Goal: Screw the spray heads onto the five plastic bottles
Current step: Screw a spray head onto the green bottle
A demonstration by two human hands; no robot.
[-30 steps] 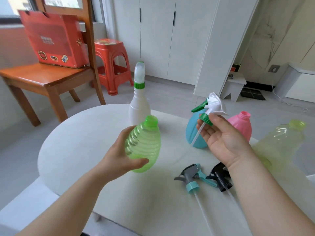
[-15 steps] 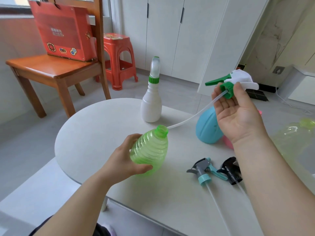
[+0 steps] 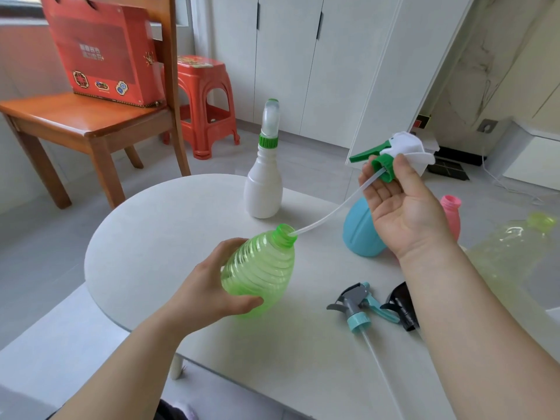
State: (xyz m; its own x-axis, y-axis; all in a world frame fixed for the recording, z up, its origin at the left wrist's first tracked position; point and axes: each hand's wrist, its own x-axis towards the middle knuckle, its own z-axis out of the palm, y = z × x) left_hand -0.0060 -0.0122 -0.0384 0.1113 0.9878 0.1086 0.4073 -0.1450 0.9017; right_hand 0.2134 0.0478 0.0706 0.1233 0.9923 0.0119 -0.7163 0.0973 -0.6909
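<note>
My left hand [image 3: 209, 289] grips a ribbed green bottle [image 3: 260, 268], tilted with its open neck pointing up and right. My right hand [image 3: 403, 210] pinches the green collar of a white-and-green spray head [image 3: 394, 153], held up high. Its clear tube [image 3: 330, 210] slants down, and the tip sits in the green bottle's mouth. A white bottle [image 3: 263, 183] with a capped sprayer stands behind. A blue bottle [image 3: 360, 231], a pink bottle [image 3: 451, 210] and a pale yellow-green bottle [image 3: 512, 241] are at the right. A grey-teal spray head [image 3: 357, 307] and a black spray head [image 3: 401, 307] lie on the table.
The round white table [image 3: 157, 237] ends close to my body and at the left. A wooden chair [image 3: 85, 119] with a red box [image 3: 103, 53] and a red stool [image 3: 206, 101] stand on the floor beyond it. White cabinets line the back wall.
My right hand lifted the spray head up and away. Its tube tip has reached the mouth of the green bottle, which my left hand tilted toward it.
</note>
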